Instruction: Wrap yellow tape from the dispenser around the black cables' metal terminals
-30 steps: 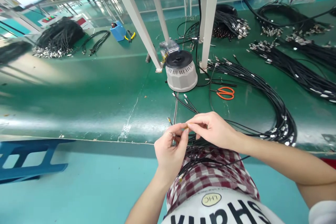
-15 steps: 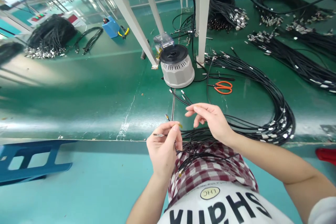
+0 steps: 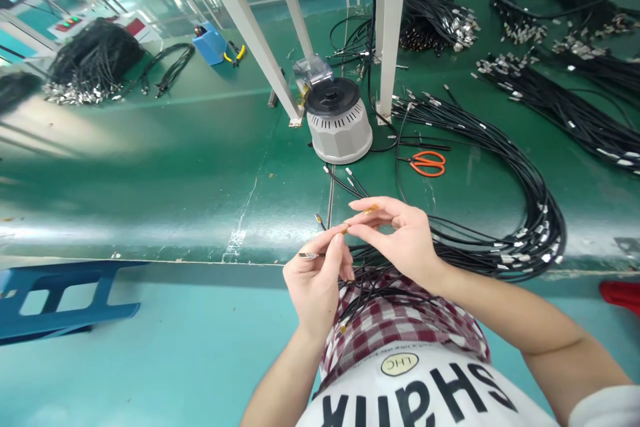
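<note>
- Left: we see the left hand [image 3: 316, 290] pinching a metal-tipped cable [image 3: 309, 255] between thumb and fingers.
- Centre: the right hand [image 3: 403, 237] pinches a small gold-coloured tip [image 3: 344, 230], above loose black cables [image 3: 380, 273].
- Right: orange scissors [image 3: 429, 163] lie beside coiled cables [image 3: 543, 233] on the green bench [image 3: 150, 173].
</note>
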Available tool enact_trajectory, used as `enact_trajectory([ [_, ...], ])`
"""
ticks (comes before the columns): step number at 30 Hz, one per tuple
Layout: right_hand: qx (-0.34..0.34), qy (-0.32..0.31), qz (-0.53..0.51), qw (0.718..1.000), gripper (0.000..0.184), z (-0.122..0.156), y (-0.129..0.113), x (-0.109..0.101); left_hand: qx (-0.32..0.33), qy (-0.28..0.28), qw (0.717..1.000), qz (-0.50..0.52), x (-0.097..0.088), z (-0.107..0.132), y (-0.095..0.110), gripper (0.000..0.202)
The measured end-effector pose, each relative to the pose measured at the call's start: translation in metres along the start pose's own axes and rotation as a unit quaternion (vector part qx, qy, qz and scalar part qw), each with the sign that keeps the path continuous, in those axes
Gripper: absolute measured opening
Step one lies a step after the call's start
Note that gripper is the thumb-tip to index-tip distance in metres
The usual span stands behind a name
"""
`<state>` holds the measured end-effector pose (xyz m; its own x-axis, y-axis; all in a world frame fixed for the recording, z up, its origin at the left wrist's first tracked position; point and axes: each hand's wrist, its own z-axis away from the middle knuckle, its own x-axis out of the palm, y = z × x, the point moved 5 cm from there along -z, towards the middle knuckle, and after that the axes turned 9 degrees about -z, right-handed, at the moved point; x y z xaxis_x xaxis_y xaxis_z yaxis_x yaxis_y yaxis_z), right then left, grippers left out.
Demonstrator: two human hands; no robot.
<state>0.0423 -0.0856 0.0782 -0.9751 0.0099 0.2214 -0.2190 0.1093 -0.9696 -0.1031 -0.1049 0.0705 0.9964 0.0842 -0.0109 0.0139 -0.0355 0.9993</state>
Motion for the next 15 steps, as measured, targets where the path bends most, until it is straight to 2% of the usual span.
enact_trajectory([
  [5, -0.012, 0.029, 0.028, 0.999, 0.019, -0.002, -0.003, -0.006, 0.017, 0.005, 1.0, -0.005, 0.002, 0.003, 0.0, 0.022],
  [8, -0.008, 0.028, 0.02, 0.999, 0.022, -0.005, -0.005, -0.013, 0.033, -0.028, 0.998, 0.054, 0.002, 0.002, 0.002, 0.03],
  [10, 0.016, 0.007, 0.003, 1.0, 0.025, -0.007, -0.005, -0.017, 0.034, -0.052, 0.995, 0.078, 0.002, 0.002, 0.003, 0.025],
  [12, 0.044, -0.021, -0.011, 0.999, 0.027, -0.009, -0.004, -0.019, 0.01, -0.068, 0.995, 0.071, 0.002, 0.001, 0.001, 0.02],
  [15, 0.07, -0.047, -0.022, 0.996, 0.029, -0.009, -0.005, -0.02, -0.046, -0.086, 0.995, 0.032, 0.004, 0.001, -0.003, 0.024],
])
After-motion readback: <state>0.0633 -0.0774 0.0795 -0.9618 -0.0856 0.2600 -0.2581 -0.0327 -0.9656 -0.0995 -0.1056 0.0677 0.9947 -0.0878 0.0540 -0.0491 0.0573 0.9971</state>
